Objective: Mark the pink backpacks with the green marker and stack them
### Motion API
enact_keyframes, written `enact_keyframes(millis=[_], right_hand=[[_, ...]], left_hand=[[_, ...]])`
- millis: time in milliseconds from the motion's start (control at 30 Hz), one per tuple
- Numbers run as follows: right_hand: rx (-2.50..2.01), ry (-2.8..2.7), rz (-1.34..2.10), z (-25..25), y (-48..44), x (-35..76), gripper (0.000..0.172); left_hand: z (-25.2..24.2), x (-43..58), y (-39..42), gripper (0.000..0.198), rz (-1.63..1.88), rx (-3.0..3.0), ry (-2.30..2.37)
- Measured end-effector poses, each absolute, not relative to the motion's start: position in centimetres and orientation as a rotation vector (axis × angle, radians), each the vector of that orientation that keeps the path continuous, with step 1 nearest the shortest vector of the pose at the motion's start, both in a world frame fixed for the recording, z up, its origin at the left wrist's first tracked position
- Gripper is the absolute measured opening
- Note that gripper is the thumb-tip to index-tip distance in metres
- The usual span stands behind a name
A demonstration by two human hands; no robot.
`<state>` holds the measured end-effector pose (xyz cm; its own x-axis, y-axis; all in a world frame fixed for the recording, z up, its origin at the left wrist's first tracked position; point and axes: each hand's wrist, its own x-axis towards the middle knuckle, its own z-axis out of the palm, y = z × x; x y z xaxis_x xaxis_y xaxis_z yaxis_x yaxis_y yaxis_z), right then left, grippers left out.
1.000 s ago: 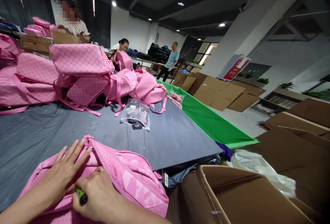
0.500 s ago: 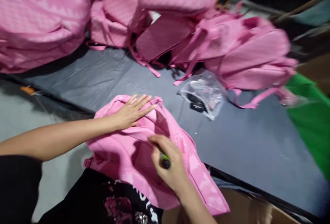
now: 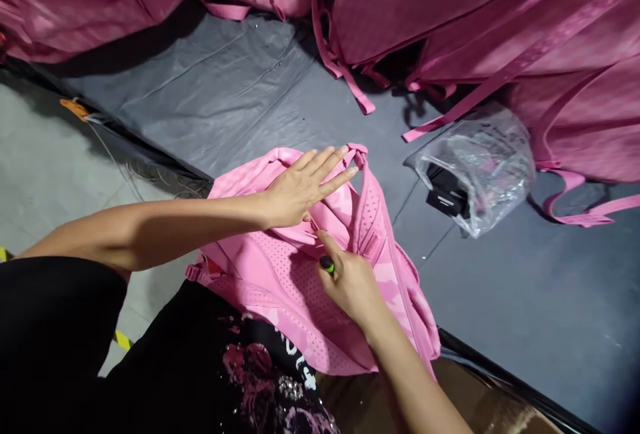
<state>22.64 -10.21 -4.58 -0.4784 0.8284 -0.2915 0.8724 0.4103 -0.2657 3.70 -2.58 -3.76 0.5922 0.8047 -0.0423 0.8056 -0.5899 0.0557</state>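
Note:
A pink backpack (image 3: 280, 281) lies back side up at the near edge of a dark grey table (image 3: 240, 87). My left hand (image 3: 305, 184) rests flat on its upper part, fingers stretched out towards the top handle (image 3: 357, 154). My right hand (image 3: 350, 281) is closed around a small tool with a green and black end (image 3: 327, 264), its index finger pressing on the mesh back panel just below my left hand.
Several more pink backpacks (image 3: 450, 14) are piled along the far side of the table, straps trailing. A clear plastic bag with black tags (image 3: 475, 167) lies to the right. The grey floor (image 3: 45, 167) shows on the left, a cardboard box (image 3: 490, 407) below right.
My view has tilted down from the room to the table. My left hand stays flat on the backpack; my right hand with the tool has moved up closer to it.

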Motion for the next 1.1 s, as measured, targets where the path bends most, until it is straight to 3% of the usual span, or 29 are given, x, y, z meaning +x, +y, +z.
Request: enact_keyframes(millis=[267,433,600,833,1100], right_hand=[[1.500,2.407,-0.475,-3.0,-8.9,21.4,0.043],[1.490,2.370,-0.416,-3.3,-9.3,21.8,0.056],[1.456,2.297,-0.338,-2.4,-9.1,21.5,0.058],[1.365,2.184,-0.739,-1.2,-5.9,20.6,0.047],[1.353,2.071,-0.288,-0.6,-8.4,19.4,0.068]], left_hand=[[-3.5,4.0,-2.9,0.091,0.083,3.044,1.053],[-3.9,4.7,-2.3,0.096,0.040,3.064,1.037],[-4.1,4.7,-2.7,0.094,0.077,3.052,1.252],[-4.1,5.1,-2.5,0.094,-0.026,2.972,1.356],[-4.0,5.1,-2.2,0.097,-0.089,2.932,1.367]])
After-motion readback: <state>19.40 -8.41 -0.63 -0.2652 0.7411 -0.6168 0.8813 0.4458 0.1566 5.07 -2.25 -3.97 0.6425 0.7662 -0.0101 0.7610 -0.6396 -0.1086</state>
